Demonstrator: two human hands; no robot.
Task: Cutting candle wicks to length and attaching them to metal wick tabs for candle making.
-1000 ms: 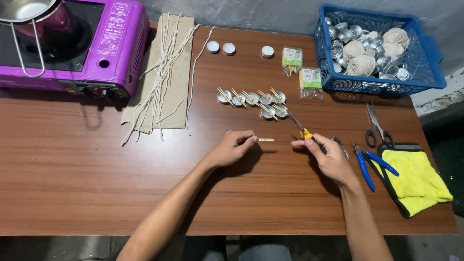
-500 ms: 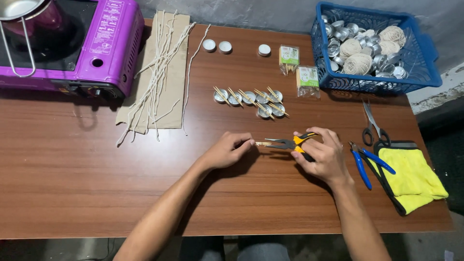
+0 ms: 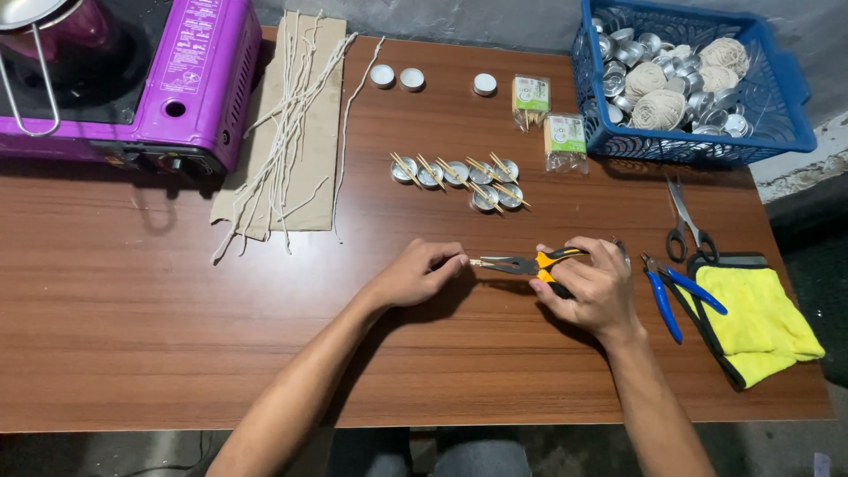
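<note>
Right hand (image 3: pixel 594 288) gripping pliers (image 3: pixel 517 263), left hand (image 3: pixel 413 274) pinching stick (image 3: pixel 477 261)

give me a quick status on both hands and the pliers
Right hand shut on orange-handled pliers. Left hand pinching a small stick at the plier tips. Nothing between the hands.

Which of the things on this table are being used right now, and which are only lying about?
In use:
- orange-handled pliers, gripped by the right hand
- small stick at the pliers' tip, pinched by the left hand

Lying about:
- blue-handled pliers
- scissors
- yellow cloth
- blue basket
- purple stove
- white strings
- row of small metal cups
</note>
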